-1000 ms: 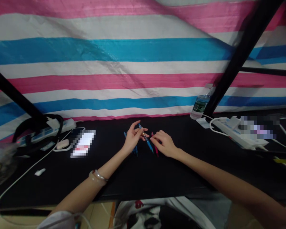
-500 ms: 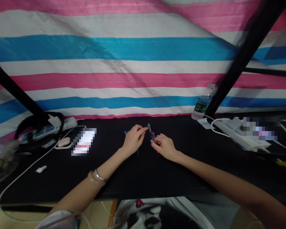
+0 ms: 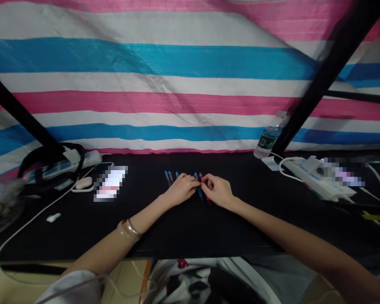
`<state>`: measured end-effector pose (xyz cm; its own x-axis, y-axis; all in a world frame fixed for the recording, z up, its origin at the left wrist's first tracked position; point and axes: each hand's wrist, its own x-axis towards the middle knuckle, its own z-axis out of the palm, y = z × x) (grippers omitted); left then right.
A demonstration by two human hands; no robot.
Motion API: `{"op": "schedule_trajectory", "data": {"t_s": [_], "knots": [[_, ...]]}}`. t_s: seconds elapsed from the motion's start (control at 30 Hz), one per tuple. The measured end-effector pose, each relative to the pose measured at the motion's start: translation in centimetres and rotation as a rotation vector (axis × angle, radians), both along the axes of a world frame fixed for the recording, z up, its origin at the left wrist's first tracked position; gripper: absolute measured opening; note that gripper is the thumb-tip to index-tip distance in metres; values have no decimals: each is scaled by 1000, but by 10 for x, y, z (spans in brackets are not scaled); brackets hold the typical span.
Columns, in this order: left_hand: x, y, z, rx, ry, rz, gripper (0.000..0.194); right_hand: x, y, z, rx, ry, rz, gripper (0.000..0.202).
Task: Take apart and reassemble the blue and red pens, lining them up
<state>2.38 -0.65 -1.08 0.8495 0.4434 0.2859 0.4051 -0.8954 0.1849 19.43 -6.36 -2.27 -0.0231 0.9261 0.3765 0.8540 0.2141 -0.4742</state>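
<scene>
Black worktop (image 3: 177, 232): left hand (image 3: 183, 188) sat at blue pen (image 3: 200, 194), right hand (image 3: 220, 191) at magenta pen (image 3: 208, 199); grips nearly closed, hold unclear. Pens looked light, stiff; mid-barrel suited.

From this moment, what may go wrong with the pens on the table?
The blue pen and pink pen lie close together between the left hand and right hand; moving one might push the other. The left hand also partly hides other blue pens, so it might nudge them.
</scene>
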Motion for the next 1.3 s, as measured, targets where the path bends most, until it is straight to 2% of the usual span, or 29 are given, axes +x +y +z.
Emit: {"op": "schedule_trajectory", "data": {"t_s": [0.1, 0.2, 0.53, 1.0, 1.3], "knots": [[0, 0, -1, -13, -25, -8, 26, 5, 7, -4, -124, 5, -41, 24], [0, -1, -1, -37, -42, -7, 26, 9, 13, -9, -177, 26, -66, 29], [0, -5, -3, -128, -54, 6, 36, 11, 16, -9, -185, 101, -103, 31], [4, -6, 1, -198, -56, -76, 36, 15, 19, -8, -219, 88, -85, 34], [3, -7, 1, -162, 2, 10, 31, 12, 17, -6, -232, 93, -96, 35]]}}
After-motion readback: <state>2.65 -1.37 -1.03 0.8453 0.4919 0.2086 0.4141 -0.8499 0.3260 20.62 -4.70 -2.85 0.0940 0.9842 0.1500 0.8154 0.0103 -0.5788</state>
